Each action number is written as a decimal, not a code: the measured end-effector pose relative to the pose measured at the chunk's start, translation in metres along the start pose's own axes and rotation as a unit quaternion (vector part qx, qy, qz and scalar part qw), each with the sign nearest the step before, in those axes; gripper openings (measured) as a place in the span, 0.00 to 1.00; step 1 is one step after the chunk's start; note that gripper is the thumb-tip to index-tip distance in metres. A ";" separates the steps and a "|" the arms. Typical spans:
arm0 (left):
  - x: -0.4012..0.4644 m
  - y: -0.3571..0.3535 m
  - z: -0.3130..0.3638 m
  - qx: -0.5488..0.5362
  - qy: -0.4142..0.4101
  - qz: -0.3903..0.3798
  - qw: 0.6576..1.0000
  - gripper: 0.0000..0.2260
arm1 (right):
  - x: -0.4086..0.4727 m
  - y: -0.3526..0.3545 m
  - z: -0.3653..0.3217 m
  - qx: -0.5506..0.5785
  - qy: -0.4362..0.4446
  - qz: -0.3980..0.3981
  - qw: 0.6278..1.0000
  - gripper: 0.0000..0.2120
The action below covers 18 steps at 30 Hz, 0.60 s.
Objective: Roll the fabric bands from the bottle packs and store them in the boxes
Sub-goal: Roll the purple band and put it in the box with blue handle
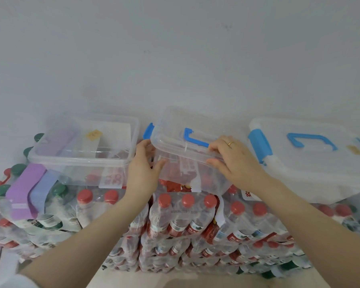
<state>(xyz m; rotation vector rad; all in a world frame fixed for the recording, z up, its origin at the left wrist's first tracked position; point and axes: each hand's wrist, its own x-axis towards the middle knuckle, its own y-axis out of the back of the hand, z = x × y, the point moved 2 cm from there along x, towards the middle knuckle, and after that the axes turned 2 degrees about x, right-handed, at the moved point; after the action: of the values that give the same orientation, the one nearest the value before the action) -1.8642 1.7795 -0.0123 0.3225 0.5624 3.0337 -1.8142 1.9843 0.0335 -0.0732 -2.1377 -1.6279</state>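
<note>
Head view: both hands at the middle clear plastic box with blue handle [187, 163], which sits on stacked shrink-wrapped packs of red-capped bottles [187, 217]. Left hand [142, 173] against the box's left end, fingers [146, 145] curled up round the lid's corner, thumb on the front wall. Right hand [233, 161] on the lid [175, 132], fingers clamped over its front rim just beside the blue handle [195, 139], thumb under the rim; a gold ring [230, 143] on one finger. Lid tilted, far edge raised. Left of the left fingers: a second clear lidless box [83, 150], a purple fabric band [56, 142] inside. Further left and lower, a purple band [24, 192] and a pale blue band [41, 194] wrapped round a pack of green-capped bottles [58, 204]. Right of the right fingers: a larger frosted white box with blue latches [312, 163], lid on
</note>
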 end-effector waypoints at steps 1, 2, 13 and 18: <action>0.000 0.000 -0.002 0.013 -0.001 0.000 1.000 0.25 | 0.000 0.000 -0.001 0.011 -0.010 -0.006 1.000 0.22; 0.000 -0.001 -0.005 0.023 0.002 0.001 1.000 0.25 | 0.001 0.001 -0.001 0.027 -0.021 -0.008 0.999 0.23; -0.008 0.013 0.017 0.107 -0.044 -0.024 0.993 0.40 | 0.029 0.025 0.008 -0.034 -0.001 -0.010 0.999 0.13; 0.008 0.010 0.019 0.333 -0.414 -0.023 0.847 0.16 | 0.044 0.034 0.014 -0.052 0.039 0.011 0.998 0.13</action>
<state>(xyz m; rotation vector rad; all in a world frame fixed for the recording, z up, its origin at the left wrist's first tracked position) -1.8679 1.7774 0.0102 1.4831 1.4165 2.1659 -1.8477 1.9974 0.0784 -0.0634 -1.9873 -1.6992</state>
